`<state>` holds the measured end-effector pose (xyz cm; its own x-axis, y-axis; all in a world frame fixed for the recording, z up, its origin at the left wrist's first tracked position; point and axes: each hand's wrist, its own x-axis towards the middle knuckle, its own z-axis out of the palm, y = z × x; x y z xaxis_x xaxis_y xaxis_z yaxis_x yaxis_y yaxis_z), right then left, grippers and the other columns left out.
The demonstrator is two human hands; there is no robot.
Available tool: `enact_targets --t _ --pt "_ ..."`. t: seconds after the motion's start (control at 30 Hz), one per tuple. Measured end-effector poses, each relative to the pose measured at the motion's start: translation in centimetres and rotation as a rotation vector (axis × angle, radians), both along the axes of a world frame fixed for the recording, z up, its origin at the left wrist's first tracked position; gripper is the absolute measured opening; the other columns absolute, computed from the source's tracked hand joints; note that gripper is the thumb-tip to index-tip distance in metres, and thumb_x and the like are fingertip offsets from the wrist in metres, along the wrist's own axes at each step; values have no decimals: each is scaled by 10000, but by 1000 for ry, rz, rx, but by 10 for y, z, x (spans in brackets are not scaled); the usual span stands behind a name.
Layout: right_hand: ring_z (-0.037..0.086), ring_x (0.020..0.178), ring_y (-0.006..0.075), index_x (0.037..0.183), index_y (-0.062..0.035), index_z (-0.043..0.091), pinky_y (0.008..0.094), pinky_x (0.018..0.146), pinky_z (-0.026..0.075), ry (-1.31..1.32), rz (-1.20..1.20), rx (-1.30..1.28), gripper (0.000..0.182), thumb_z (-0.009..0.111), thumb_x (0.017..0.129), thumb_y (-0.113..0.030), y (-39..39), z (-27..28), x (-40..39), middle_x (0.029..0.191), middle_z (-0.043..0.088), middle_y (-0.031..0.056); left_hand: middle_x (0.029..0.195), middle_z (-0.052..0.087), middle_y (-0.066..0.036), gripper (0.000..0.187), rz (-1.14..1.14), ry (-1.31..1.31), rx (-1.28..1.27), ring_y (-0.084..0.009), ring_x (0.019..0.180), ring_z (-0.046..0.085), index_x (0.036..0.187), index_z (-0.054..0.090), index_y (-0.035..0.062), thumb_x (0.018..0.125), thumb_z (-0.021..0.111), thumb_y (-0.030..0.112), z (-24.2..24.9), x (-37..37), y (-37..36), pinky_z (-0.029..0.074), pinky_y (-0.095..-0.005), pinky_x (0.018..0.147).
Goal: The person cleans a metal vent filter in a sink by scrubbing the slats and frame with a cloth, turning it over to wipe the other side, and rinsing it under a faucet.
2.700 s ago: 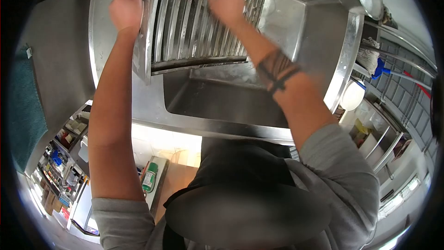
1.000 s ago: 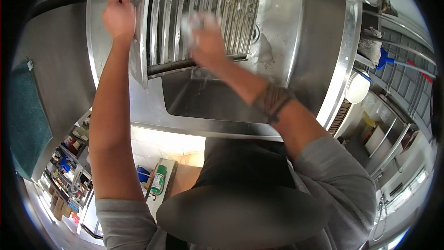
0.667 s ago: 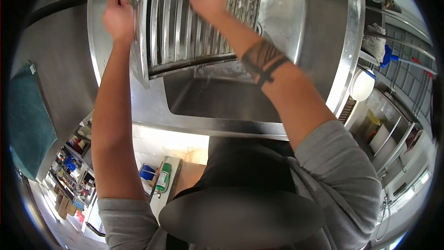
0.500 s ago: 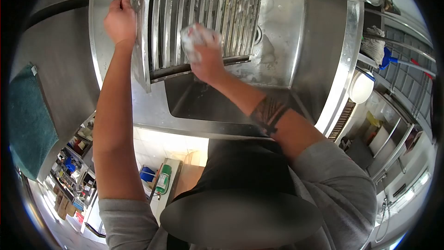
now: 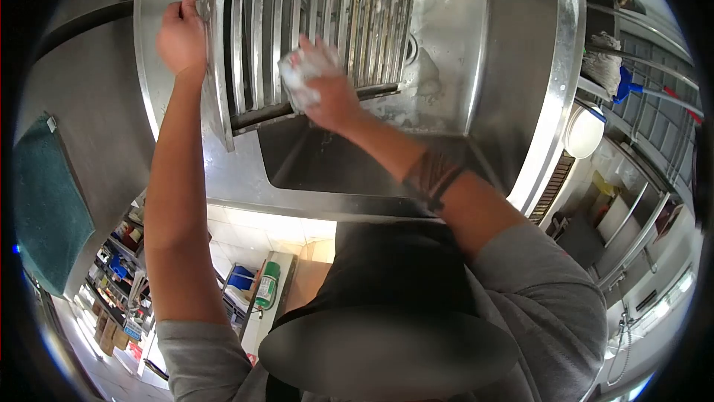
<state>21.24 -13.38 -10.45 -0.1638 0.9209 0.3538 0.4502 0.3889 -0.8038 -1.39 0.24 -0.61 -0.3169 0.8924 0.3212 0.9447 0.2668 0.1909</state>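
A ribbed metal filter panel (image 5: 260, 37) stands tilted over a steel sink (image 5: 476, 67). My left hand (image 5: 181, 34) grips the panel's left edge and holds it up. My right hand (image 5: 327, 93) is closed on a soapy scrubbing pad (image 5: 301, 71), pressed against the slats near the panel's lower edge. Foam clings to several slats and to the sink wall behind the panel.
A green towel (image 5: 41, 201) lies on the counter at the left. A green bottle (image 5: 265, 284) stands on a ledge below the sink front. At the right are a round white lamp (image 5: 584, 133), a mop head (image 5: 604, 67) and metal racks.
My right hand has scrubbed up and down the slats with the pad and is now low on the panel. My left hand has kept its grip on the edge.
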Motion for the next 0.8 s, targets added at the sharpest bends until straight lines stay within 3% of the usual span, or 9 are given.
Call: enact_targets --t 0.1,0.13,0.17,0.27,0.33,0.4,0.67,0.73,0.8 --pt "521 1381 381 1145 -135 740 539 1184 389 32 -111 160 332 713 827 -227 84 -8 4 1412 594 202 811 733 -174 477 -16 -9 -6 -412 771 694 966 752 53 1010 612 508 0 1 2 537 -483 706" --pt "520 1386 363 1157 -126 757 507 1176 411 204 -56 -337 370 722 800 -218 113 -13 1 1409 610 209 815 736 -170 487 -5 -17 -13 -414 779 697 973 752 54 1009 609 518 0 1 2 541 -483 716" --pt "744 775 352 1029 -46 783 444 828 618 34 -249 -22 322 760 732 -168 148 -19 -1 821 757 181 815 736 -170 487 -4 -13 -14 -414 779 697 973 752 54 1009 609 518 -1 0 1 541 -483 716" --pt "740 842 368 1086 -44 769 470 853 611 72 -191 -52 367 750 737 -157 162 -32 -7 934 761 200 819 739 -166 495 1 3 45 -420 789 700 973 757 77 1007 594 544 -3 -2 3 548 -489 721" --pt "370 1486 442 1194 -40 730 522 1213 365 85 -32 -304 409 714 815 -193 93 -8 -6 1588 418 251 826 742 -162 484 53 45 -34 -422 790 701 975 761 108 1007 582 556 -2 -1 5 549 -498 715" --pt "311 1512 471 1228 -51 701 581 1243 286 58 50 34 427 724 822 -181 21 -12 -10 1648 322 241 831 743 -163 470 66 39 -32 -421 789 701 970 761 129 1013 570 556 -1 -2 5 546 -506 705" --pt "451 1448 370 1142 -126 726 473 1188 412 -82 65 -389 348 747 802 -199 140 -1 7 1560 475 198 804 733 -165 481 11 21 3 -424 784 695 924 738 93 1024 566 531 -1 3 1 536 -511 708" --pt "678 1032 397 1213 4 701 485 946 524 5 -139 -27 415 707 826 -143 152 -12 5 1072 729 240 847 735 -182 490 1 13 -15 -423 816 694 968 748 77 1021 573 531 0 2 1 531 -502 726" --pt "688 1130 370 1127 -85 714 491 1093 508 -31 -92 -314 311 731 850 -226 113 -3 -5 1227 707 200 890 736 -199 503 -9 -5 -23 -422 848 692 1011 758 61 1018 581 532 0 -1 4 526 -493 744"
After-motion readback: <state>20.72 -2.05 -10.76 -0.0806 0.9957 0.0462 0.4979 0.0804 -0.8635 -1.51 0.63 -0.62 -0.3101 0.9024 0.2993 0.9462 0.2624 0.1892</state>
